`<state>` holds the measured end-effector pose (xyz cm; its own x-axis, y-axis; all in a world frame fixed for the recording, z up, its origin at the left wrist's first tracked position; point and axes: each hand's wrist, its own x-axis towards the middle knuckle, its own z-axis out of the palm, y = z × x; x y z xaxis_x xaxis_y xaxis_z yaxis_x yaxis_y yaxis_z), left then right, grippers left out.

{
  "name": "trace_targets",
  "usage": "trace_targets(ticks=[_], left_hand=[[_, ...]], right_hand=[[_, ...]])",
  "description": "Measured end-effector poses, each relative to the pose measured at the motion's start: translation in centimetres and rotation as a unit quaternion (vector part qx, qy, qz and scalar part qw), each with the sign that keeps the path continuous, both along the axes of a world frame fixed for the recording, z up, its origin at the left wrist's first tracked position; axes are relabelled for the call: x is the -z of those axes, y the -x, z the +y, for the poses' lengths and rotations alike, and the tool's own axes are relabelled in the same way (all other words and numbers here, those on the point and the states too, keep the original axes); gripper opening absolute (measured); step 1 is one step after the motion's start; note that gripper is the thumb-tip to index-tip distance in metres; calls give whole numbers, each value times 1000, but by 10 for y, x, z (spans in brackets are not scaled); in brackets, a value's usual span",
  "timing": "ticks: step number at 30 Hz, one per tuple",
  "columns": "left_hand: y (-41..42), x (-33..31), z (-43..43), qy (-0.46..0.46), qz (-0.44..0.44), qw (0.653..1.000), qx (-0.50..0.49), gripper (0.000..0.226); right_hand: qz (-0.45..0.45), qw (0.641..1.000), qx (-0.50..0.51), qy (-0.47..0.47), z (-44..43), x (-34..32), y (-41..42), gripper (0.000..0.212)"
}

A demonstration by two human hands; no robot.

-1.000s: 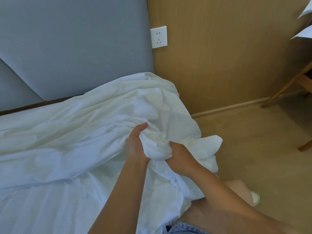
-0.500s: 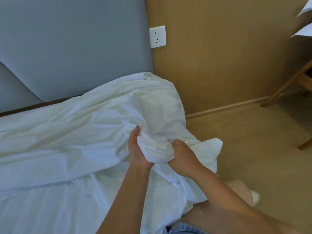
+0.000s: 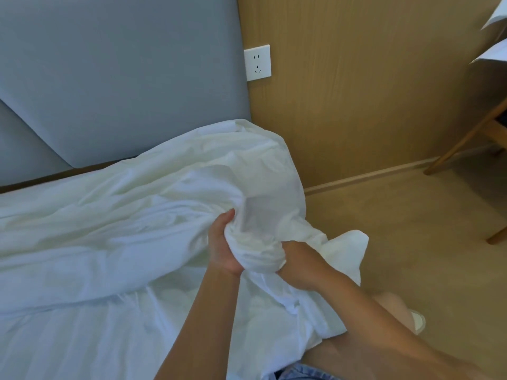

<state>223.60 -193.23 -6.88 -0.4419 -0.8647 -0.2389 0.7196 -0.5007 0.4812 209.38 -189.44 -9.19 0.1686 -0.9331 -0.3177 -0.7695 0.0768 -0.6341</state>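
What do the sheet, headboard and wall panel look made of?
Sheet: thin woven cloth, probably cotton, matte white; it creases softly and bunches where the left hand and right hand grip it. Headboard: grey upholstery, matte, with a diagonal seam; fabric or faux leather, unclear. Wall: wood-grain panel, light sheen; possibly laminate.

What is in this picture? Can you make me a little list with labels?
place: at the corner of a bed, by a wooden wall
sheet: white, crumpled, lying over the bed
left hand: grips a bunch of the sheet
right hand: grips the same bunch, close to the left hand
headboard: grey, behind the bed
socket: white, on the wall
chair leg: wooden, on the floor at the right
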Motion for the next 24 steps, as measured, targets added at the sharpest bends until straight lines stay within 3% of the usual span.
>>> trace_targets(ticks=[1, 3, 4, 6, 8, 10, 12, 15, 17, 19, 23, 24], left_hand=[[-2, 5, 4, -7, 11, 1000, 5, 54], [1, 9, 9, -12, 33, 999, 9, 44], [4, 8, 9, -19, 30, 999, -1, 34], [13, 4, 2, -43, -9, 998, -38, 24], [22, -3, -11, -48, -41, 995, -74, 29], [25, -11, -20, -34, -35, 993, -106, 30], [20, -17, -20, 3, -3, 994, -108, 32], [10, -15, -7, 39, 64, 994, -74, 48], [6, -7, 5, 4, 33, 998, -49, 54], [6, -1, 6, -42, -19, 999, -29, 47], [17, 1, -5, -62, -13, 997, -32, 46], [21, 2, -7, -62, 10, 998, -25, 50]], right_hand=[[-3, 999, 12, 32, 3, 2, 0, 12], [-94, 989, 68, 93, 5, 5, 1, 24], [-139, 981, 93, 93, 3, 2, 3, 39], [-183, 975, 115, 53, 2, -1, 10, 43], [-157, 982, 100, 18, 1, -2, 14, 31], [-187, 977, 103, 22, 2, -6, 15, 27], [-220, 968, 105, 62, 0, -15, 12, 39], [-118, 989, 61, 69, -3, -16, 6, 56], [-46, 999, 11, 22, 0, -6, 0, 35], [-55, 997, 35, 34, 7, 2, 0, 7], [-208, 961, 141, 111, 14, -4, 14, 23], [-231, 955, 147, 112, 15, -8, 16, 19]])
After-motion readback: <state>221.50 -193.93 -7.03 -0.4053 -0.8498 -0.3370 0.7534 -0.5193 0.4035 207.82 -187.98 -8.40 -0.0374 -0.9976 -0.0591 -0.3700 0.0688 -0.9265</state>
